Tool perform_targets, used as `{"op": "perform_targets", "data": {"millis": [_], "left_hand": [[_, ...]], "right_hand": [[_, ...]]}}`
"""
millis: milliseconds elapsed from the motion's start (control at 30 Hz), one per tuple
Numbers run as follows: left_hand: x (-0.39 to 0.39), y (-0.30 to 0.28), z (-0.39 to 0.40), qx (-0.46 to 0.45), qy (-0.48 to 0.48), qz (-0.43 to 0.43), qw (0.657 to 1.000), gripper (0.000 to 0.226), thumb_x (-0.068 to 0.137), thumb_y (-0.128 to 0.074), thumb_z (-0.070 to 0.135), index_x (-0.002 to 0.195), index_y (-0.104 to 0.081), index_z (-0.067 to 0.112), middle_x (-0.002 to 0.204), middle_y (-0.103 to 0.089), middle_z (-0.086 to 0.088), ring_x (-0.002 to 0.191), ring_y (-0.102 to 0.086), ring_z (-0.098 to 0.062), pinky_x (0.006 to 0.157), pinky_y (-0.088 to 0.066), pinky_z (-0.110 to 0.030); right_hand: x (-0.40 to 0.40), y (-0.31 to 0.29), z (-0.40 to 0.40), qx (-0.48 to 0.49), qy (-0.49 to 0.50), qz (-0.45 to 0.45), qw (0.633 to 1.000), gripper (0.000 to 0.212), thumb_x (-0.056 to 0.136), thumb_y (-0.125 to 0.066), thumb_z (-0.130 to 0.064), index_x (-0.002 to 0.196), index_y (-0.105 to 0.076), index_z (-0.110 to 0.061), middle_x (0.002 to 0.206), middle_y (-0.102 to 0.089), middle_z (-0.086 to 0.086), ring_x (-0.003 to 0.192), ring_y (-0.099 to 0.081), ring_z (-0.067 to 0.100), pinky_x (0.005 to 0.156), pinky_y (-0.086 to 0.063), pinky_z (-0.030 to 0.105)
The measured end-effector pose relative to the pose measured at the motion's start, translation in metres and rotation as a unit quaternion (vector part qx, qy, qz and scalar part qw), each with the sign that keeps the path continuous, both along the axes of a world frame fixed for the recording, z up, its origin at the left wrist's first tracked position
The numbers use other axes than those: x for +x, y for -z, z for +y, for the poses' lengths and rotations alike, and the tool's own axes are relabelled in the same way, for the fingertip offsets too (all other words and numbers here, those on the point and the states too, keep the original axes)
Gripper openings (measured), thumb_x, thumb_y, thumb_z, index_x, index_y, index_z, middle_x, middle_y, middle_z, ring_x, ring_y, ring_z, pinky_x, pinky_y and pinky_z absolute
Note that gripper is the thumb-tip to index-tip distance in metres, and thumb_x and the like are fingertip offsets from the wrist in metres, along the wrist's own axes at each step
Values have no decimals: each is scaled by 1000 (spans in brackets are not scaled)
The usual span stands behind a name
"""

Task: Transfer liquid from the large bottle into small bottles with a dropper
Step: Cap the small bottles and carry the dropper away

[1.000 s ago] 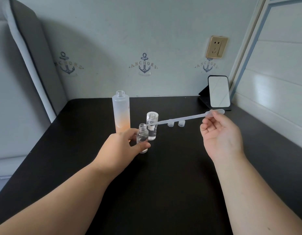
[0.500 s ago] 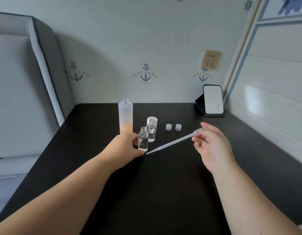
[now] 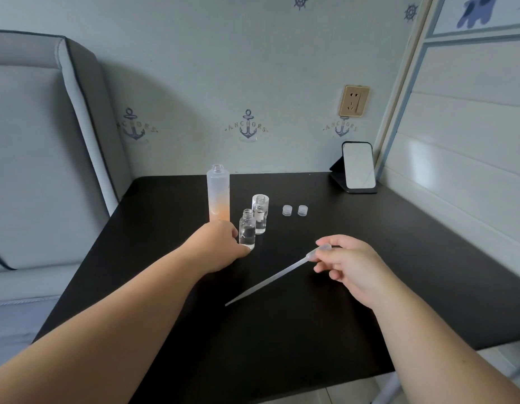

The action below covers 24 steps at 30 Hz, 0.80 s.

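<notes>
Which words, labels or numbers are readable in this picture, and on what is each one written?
"ANCHORS": on each of three anchor decals on the wall; the right one is blurry.
Large bottle, small bottles: no readable label.
Wall socket: no readable text.

A black table [image 3: 311, 330] carries a tall frosted bottle [image 3: 218, 193], two small clear glass bottles [image 3: 247, 228] [image 3: 260, 214] beyond the left hand [image 3: 220, 246], two clear caps [image 3: 286, 210] [image 3: 302, 210] and a standing mirror [image 3: 358, 166] beyond the right hand [image 3: 352, 266].

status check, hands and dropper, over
Left hand holds near small bottle. Right hand pinches dropper bulb, tip low over table. Nothing in the way.
</notes>
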State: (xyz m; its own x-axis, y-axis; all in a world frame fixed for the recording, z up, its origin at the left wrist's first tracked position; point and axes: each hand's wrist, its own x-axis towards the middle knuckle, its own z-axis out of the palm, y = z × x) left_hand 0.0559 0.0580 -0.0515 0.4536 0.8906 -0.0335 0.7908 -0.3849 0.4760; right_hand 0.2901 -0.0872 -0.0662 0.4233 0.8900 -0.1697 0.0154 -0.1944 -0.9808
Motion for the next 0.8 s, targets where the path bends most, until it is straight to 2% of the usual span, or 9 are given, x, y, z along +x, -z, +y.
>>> {"op": "perform_targets", "data": {"millis": [133,200,267,400,467,533,600,767,800], "left_hand": [[0,-2,-4,8,-5,-4,1000,31,84,-72,46,96,-70,17,88,-72,1,75,-69,-17,77,-61,-41],[0,-1,-5,12,-9,-11,1000,32,85,-71,47,97,-69,17,89,-71,1,77,-67,-16,78,-60,-40],[2,0,-5,16,-10,-8,1000,31,85,-71,47,95,-69,17,86,-71,1,77,-67,-15,77,-59,-39],[6,3,-6,24,-20,-17,999,28,84,-71,47,89,-65,20,83,-69,1,76,-65,-15,76,-58,-37],[8,5,-7,22,-30,-31,999,27,84,-70,48,89,-63,21,85,-68,2,77,-64,-14,75,-57,-35],[10,6,-7,22,-40,-38,998,30,84,-70,49,91,-64,21,87,-69,1,78,-65,-15,77,-57,-37],[13,7,-6,32,-50,-41,997,33,83,-71,50,93,-65,19,86,-70,1,78,-65,-15,77,-57,-37],[19,11,-5,64,-73,-64,993,31,83,-70,53,89,-61,23,86,-68,5,73,-62,-9,59,-49,-27],[20,12,-5,69,-72,-77,992,30,84,-70,53,87,-59,25,85,-65,9,71,-60,-6,57,-45,-24]], "right_hand": [[6,-2,-8,-28,-61,-41,997,18,91,-71,-6,108,-70,-10,96,-79,8,74,-70,11,63,-43,25],[9,-3,-11,-37,-76,-91,992,11,88,-75,-9,97,-76,-14,90,-79,7,70,-67,9,58,-43,23],[12,-4,-13,-47,-95,-159,982,15,86,-75,-8,87,-79,-23,80,-77,2,65,-63,7,55,-41,20],[12,-5,-11,-80,-106,-349,928,25,83,-81,-20,81,-76,-44,74,-70,-20,64,-61,0,62,-44,19],[10,-2,-9,-86,-112,-395,908,23,82,-82,-22,78,-75,-44,74,-66,-17,63,-57,3,62,-42,22],[9,0,-9,-80,-114,-409,902,20,82,-83,-22,77,-75,-39,80,-62,-11,67,-54,8,63,-42,25],[10,0,-8,-78,-115,-404,904,20,80,-85,-22,79,-74,-40,80,-60,-11,68,-54,8,64,-40,24],[18,-6,-1,-66,-98,-343,932,29,75,-88,-30,95,-73,-45,75,-61,-38,69,-58,-7,67,-41,23],[18,-7,4,-55,-84,-334,937,28,77,-87,-31,97,-74,-44,78,-63,-38,71,-59,-9,69,-42,23]]}}
